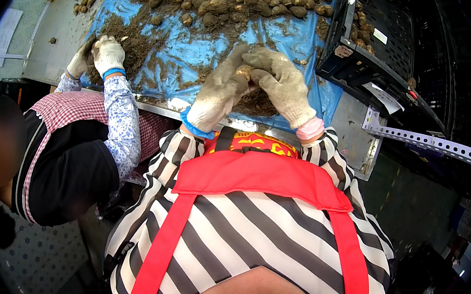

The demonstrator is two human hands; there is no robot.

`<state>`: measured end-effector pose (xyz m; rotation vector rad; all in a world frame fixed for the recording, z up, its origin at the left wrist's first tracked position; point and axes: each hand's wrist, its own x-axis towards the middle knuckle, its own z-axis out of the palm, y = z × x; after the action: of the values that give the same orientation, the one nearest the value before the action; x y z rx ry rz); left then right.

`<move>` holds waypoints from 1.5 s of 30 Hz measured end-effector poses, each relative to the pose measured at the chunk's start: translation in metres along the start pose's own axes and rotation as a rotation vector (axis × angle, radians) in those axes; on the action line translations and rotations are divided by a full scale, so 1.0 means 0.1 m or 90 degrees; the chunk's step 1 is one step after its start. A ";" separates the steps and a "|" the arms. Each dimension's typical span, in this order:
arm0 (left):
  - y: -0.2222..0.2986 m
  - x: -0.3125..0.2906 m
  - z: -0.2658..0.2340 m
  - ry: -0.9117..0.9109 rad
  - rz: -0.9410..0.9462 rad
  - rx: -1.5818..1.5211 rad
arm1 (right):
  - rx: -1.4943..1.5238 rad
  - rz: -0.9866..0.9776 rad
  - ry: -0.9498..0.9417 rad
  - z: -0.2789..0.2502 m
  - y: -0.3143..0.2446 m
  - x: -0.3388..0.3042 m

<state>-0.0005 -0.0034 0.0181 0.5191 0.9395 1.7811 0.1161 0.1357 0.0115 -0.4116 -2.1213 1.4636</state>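
Note:
Both my hands wear soiled white work gloves and meet over the near part of a blue plastic sheet (185, 47). Between them is a small, soil-covered brown bulb (244, 71). My left hand (219, 88) curls around the bulb from its left side. The fingers of my right hand (281, 83) bend in against it from the right, the thumb close to it. Part of the bulb is hidden by the gloves. Just below my hands lies a clump of dark roots and soil (256, 103).
A large heap of similar bulbs (228, 0) covers the sheet's far part. To the right stands a black plastic crate (365, 60) with some bulbs inside. A perforated metal strip (425, 144) juts out below it. At left, a co-worker's gloved hands (100, 55) work beside root debris (124, 35).

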 end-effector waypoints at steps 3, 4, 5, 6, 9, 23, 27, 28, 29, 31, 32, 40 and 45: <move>0.00 -0.03 0.00 0.019 -0.005 0.003 | -0.081 -0.027 0.044 0.11 -0.03 0.00; -0.03 -0.03 -0.05 0.019 0.005 0.001 | -0.099 -0.024 0.044 0.10 -0.17 0.02; -0.06 -0.04 -0.09 0.018 0.016 -0.001 | -0.117 -0.020 0.044 0.10 -0.25 0.03; -0.09 -0.02 -0.11 0.023 0.030 0.016 | -0.164 -0.055 0.062 0.11 -0.24 0.00; -0.13 0.03 -0.15 0.017 0.065 0.020 | -0.257 -0.104 0.074 0.09 -0.05 -0.09; -0.14 0.03 -0.09 -0.098 0.025 -0.208 | -0.146 -0.163 0.070 0.06 -0.13 0.13; -0.15 -0.04 -0.07 -0.067 0.000 -0.269 | -0.196 0.057 0.054 -0.07 -0.01 0.25; -0.19 -0.06 -0.10 -0.057 -0.014 -0.305 | -0.174 0.034 0.053 -0.13 0.06 0.21; -0.19 -0.06 -0.10 -0.056 -0.008 -0.316 | -0.152 0.011 0.053 -0.18 0.12 0.18; -0.16 -0.03 -0.08 -0.055 0.001 -0.338 | -0.158 -0.062 -0.015 -0.18 0.09 0.17; -0.10 -0.04 -0.02 -0.018 -0.003 -0.280 | -0.095 0.007 -0.039 -0.12 -0.12 0.12; -0.14 -0.04 -0.18 -0.105 0.004 -0.158 | -0.261 0.018 0.007 -0.05 -0.06 0.16; -0.10 -0.01 -0.14 -0.078 0.029 -0.294 | -0.209 0.114 0.044 -0.24 0.27 0.14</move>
<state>-0.0043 -0.0074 0.0016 0.3470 0.4119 1.9062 0.1176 0.1716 -0.0031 -0.7806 -2.3213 1.1709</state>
